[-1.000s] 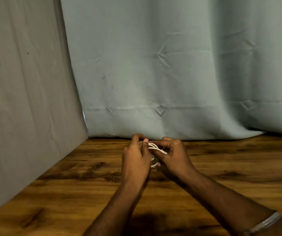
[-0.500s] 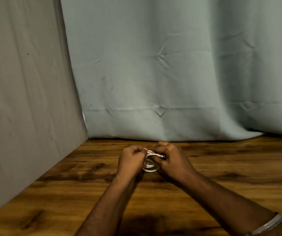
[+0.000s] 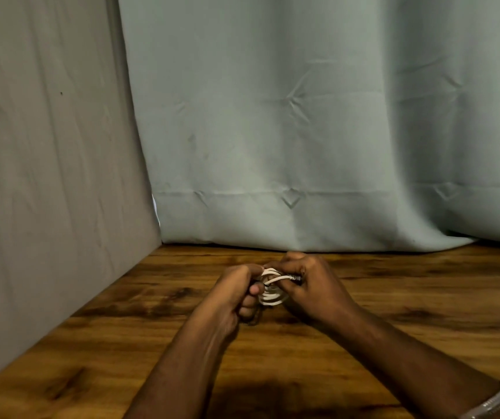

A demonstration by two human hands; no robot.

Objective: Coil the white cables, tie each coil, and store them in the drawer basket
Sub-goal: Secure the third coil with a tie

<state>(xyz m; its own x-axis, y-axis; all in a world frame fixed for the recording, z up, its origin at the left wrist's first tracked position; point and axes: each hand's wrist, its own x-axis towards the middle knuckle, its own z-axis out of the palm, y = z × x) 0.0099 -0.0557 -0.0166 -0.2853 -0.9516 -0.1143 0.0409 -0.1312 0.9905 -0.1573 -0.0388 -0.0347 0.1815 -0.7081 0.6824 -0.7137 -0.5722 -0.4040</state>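
Note:
A small coil of white cable (image 3: 271, 297) sits between my two hands, just above the wooden table (image 3: 121, 343). My left hand (image 3: 233, 294) grips the coil's left side with curled fingers. My right hand (image 3: 312, 285) pinches the cable's free end, and a short white strand with a dark tip crosses the top of the coil towards it. Most of the coil is hidden behind my fingers. No drawer basket is in view.
A pale green curtain (image 3: 303, 131) hangs at the back of the table. A grey cloth panel (image 3: 46, 176) closes the left side. A metal bangle (image 3: 490, 403) is on my right wrist.
Both hands have dropped lower towards the table and my left fingers have curled down tighter. The free end now lies across the coil's top and more loops show below.

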